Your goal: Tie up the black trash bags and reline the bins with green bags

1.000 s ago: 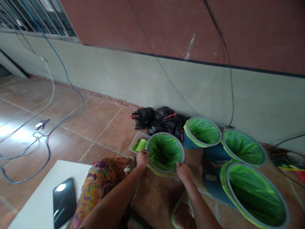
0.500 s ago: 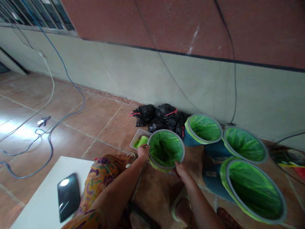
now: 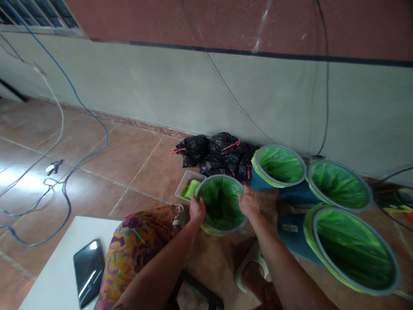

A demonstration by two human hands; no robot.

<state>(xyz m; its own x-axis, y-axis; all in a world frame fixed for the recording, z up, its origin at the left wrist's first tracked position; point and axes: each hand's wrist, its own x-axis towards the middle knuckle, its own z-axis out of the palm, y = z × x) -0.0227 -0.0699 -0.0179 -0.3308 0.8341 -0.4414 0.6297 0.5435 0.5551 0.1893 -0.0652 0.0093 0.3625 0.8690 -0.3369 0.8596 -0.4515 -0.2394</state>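
A small trash bin [image 3: 220, 176] with a grey ring rim stands between my feet, lined with a green trash bag [image 3: 226, 189]. My left hand [image 3: 197, 209] is closed on the left side of the rim. On the opposite side, my right hand [image 3: 248, 202] grips the rim with its fingers on the outside. The folded edge of the bag shows below the ring at the front. Just left of the bin sits a clear plastic box [image 3: 180, 183] holding a green roll [image 3: 192, 188].
Three blue bins with green liners [image 3: 280, 165] [image 3: 340, 185] [image 3: 355, 249] stand at the right. Knotted black trash bags [image 3: 222, 155] lie against the wall. A phone [image 3: 89, 273] rests on a white surface [image 3: 58, 258] at lower left. A blue cable [image 3: 80, 101] trails across the floor.
My right hand has moved from the front right of the rim up to its right side. My left hand stays on the left side, now lower. The view has shifted slightly.
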